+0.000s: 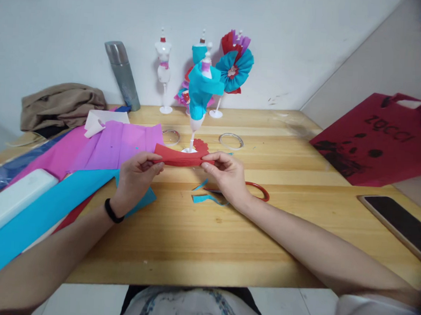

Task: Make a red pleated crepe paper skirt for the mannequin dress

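Apparently closed, a grey flask (124,81) leans toward the wall at the back of the wooden table (204,252), its contents hidden. On the right, a red bag (382,144) with dark lettering and blotches has handles at its top; its inside cannot be seen.

Between the two hands, above the middle of the table, is a red paper strip (182,158). It is matte and crinkled, longer than it is tall, with close lines running lengthwise along its lower part. The left hand (135,175) pinches one end between thumb and fingers; the right hand (228,175) pinches the other end the same way.

Just beyond the strip stands a small mannequin (203,93) wrapped in blue, beside a red scalloped piece (201,146). Blue scraps (208,198) and red-handled scissors (264,191) lie near the right hand.
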Demonstrator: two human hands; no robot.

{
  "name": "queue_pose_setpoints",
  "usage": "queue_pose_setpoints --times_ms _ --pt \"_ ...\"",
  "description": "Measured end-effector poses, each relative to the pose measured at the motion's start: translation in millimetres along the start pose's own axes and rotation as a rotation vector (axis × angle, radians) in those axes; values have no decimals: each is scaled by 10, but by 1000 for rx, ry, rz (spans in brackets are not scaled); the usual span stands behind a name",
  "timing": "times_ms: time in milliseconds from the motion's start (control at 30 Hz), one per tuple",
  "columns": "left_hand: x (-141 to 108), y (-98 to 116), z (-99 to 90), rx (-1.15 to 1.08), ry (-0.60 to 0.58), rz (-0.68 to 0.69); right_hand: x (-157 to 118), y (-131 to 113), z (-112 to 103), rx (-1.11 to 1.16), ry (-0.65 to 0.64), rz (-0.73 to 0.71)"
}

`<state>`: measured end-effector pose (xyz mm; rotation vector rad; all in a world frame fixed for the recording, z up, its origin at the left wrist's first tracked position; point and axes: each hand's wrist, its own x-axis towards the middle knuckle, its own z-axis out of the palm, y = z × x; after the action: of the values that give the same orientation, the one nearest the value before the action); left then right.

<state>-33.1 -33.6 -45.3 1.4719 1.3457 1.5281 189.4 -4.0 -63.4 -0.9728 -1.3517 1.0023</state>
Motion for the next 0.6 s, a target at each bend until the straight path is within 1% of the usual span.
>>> queue_pose_setpoints --times_ms 100,267,600 --pt "4 13 12 -57 10 -57 8 -25 5 24 8 33" --pt "0 30 24 -124 -5 -144 4 -52 2 36 -6 37" --pt "-5 27 29 -112 -39 -146 -3 -27 -6 65 -35 38"
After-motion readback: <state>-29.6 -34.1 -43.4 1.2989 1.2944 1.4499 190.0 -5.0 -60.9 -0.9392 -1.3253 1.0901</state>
